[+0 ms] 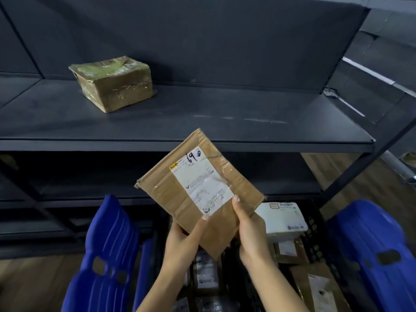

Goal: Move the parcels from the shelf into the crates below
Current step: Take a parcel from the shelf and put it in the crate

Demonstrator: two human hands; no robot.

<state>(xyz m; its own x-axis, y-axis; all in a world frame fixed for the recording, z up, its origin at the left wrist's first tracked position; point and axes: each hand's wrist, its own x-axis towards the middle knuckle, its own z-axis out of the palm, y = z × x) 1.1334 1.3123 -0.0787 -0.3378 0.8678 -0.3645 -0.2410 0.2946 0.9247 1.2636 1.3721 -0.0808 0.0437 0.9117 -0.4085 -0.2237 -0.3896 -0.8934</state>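
Observation:
A flat brown cardboard parcel point(180, 194) with a white shipping label, marked "69" in pen, is tilted in front of me, below the shelf edge. My left hand point(183, 239) grips its lower left corner. My right hand point(249, 233) holds its lower right edge, thumb on the label. It hangs above a black crate point(315, 224) that holds several parcels, among them a white parcel point(283, 218). One taped brown box point(114, 83) sits on the dark shelf point(202, 122), left of centre.
Blue crate lids or flaps stand open at the left point(105, 251) and at the right point(373, 251) of the crates. A dark lower shelf runs behind them. The shelf's metal upright point(369, 154) slants down at the right. The floor is wood.

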